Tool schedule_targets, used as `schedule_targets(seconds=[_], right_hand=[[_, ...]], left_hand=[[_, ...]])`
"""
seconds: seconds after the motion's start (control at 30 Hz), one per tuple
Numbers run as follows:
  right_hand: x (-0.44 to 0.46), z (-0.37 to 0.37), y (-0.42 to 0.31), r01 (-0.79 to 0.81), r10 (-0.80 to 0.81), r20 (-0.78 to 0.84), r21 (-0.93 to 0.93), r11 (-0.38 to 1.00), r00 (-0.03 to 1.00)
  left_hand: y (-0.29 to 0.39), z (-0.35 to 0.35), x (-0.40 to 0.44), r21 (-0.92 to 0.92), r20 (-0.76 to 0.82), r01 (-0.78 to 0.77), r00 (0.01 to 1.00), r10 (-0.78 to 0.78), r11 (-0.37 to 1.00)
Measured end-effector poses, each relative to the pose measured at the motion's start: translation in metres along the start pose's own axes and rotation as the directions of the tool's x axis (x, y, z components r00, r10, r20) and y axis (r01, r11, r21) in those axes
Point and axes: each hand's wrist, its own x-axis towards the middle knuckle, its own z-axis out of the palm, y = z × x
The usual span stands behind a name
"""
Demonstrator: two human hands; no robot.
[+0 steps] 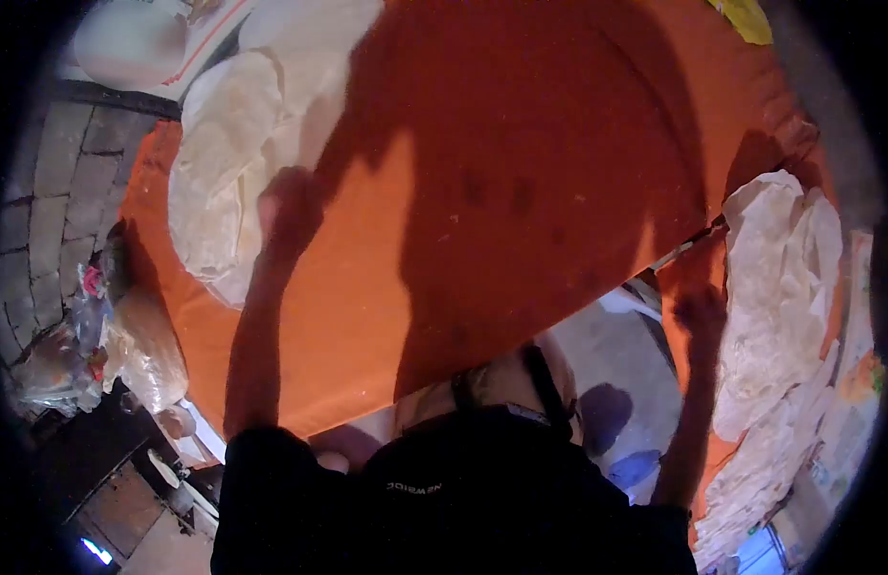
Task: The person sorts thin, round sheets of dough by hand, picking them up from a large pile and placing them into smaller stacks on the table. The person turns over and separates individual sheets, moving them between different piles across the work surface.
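My left hand (293,206) is closed at the edge of a pile of large, thin, pale flatbreads (224,163) on the left side of the orange cloth (339,316). Its fingers are curled against the bread's near side. On the right, my right hand (701,311) is beside another pile of folded flatbreads (774,307). That hand is dark and blurred, so its fingers cannot be made out. A thin dark stick (688,246) lies slantwise just above it, at the cloth's edge.
Plastic bags (142,350) stand beside the cloth at left, over brick paving (61,182). A round pale thing (128,43) sits at upper left. More thin sheets (765,484) lie at lower right, near a blue item (760,553). My shadow covers much of the cloth.
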Motion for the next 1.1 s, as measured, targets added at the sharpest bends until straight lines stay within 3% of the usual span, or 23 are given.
schedule_targets(seconds=[0.03,0.07,0.13,0.17,0.2,0.23,0.27,0.37,0.6,0.7,0.8,1.1], right_hand=[[-0.013,0.044,-0.007,-0.006,0.004,0.085,0.026,1.000,0.996],[-0.022,0.073,-0.010,-0.164,0.146,0.195,0.076,0.984,0.970],[-0.039,0.136,-0.003,-0.174,0.093,0.407,0.167,0.970,0.909],[-0.052,0.170,-0.036,-0.270,0.156,0.520,0.150,0.951,0.840],[-0.058,0.197,-0.041,-0.305,0.147,0.596,0.173,0.936,0.789],[-0.062,0.216,-0.038,-0.357,0.142,0.648,0.213,0.910,0.748],[-0.066,0.235,-0.036,-0.407,0.132,0.687,0.255,0.877,0.714],[-0.073,0.271,-0.022,-0.524,0.118,0.734,0.352,0.776,0.669],[-0.075,0.283,-0.022,-0.639,0.166,0.796,0.321,0.699,0.582],[-0.076,0.283,-0.022,-0.701,0.160,0.843,0.305,0.644,0.513],[-0.079,0.288,-0.015,-0.724,0.100,0.879,0.314,0.614,0.466],[-0.089,0.289,-0.022,-0.681,-0.002,0.845,0.432,0.591,0.534]], left_hand=[[0.006,-0.019,-0.001,-0.083,-0.042,-0.012,0.999,0.009,0.996],[0.012,-0.028,-0.014,-0.081,-0.044,-0.058,0.998,0.055,0.995],[0.032,-0.043,-0.041,-0.082,-0.053,-0.148,0.988,0.144,0.986],[0.057,-0.049,-0.048,-0.091,-0.149,-0.352,0.930,0.336,0.932],[0.083,-0.055,-0.064,-0.218,0.026,-0.271,0.959,0.284,0.937],[0.104,-0.050,-0.077,-0.357,-0.079,-0.304,0.952,0.296,0.883],[0.122,-0.045,-0.099,-0.395,0.055,-0.203,0.968,0.243,0.896],[0.153,-0.022,-0.125,-0.615,0.137,-0.090,0.966,0.219,0.783],[0.144,0.006,-0.116,-0.698,0.120,0.136,0.990,-0.073,0.703],[0.149,-0.013,-0.080,-0.658,0.091,0.066,0.996,-0.008,0.750],[0.150,-0.018,-0.078,-0.737,0.128,0.113,0.991,-0.027,0.666],[0.140,-0.019,-0.081,-0.780,0.283,0.252,0.958,-0.036,0.573]])
